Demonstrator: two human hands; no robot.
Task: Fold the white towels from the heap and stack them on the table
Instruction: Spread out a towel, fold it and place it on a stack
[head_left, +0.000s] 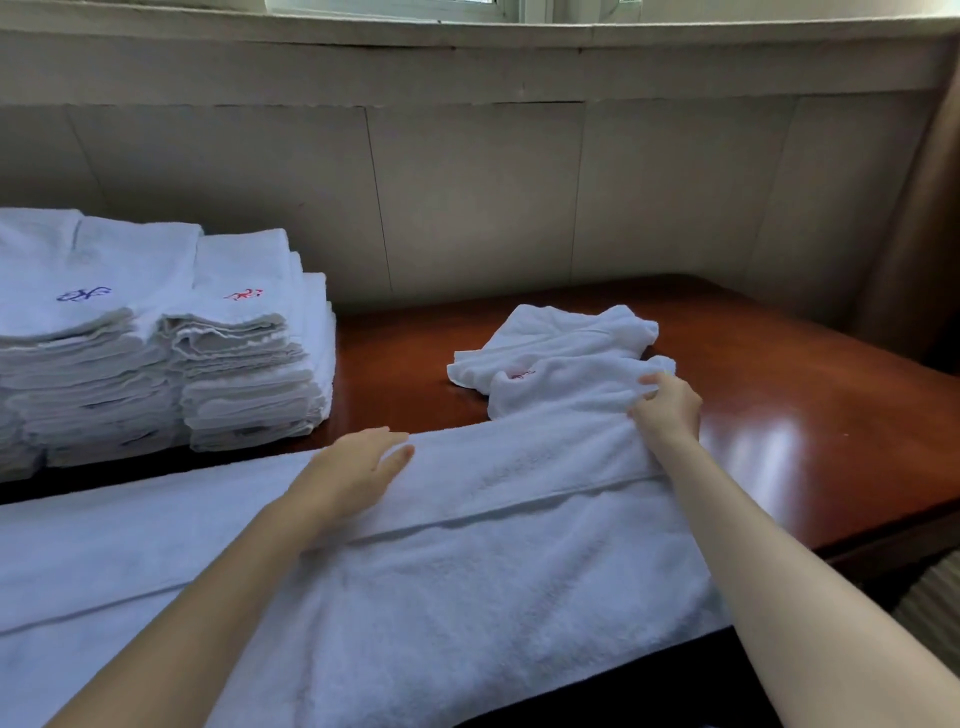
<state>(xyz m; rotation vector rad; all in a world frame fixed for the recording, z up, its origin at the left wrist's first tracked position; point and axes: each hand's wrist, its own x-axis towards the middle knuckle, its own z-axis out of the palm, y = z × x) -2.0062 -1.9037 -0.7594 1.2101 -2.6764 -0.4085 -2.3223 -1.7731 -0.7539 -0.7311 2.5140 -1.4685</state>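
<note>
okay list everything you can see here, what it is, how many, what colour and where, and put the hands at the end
Large towel: one, white, spread across the near table edge.
Unfolded towels: two or so, white, one with red embroidery, loose behind the large towel.
Folded towel stacks: at least two side by side, white, top marks blue and red, far left.
Table: one, glossy reddish-brown wood.
Wall panels: grey-beige, behind the table.
Curtain: brownish, far right.
Left hand: flat on the large towel.
Right hand: pinching the large towel's far edge.
</note>
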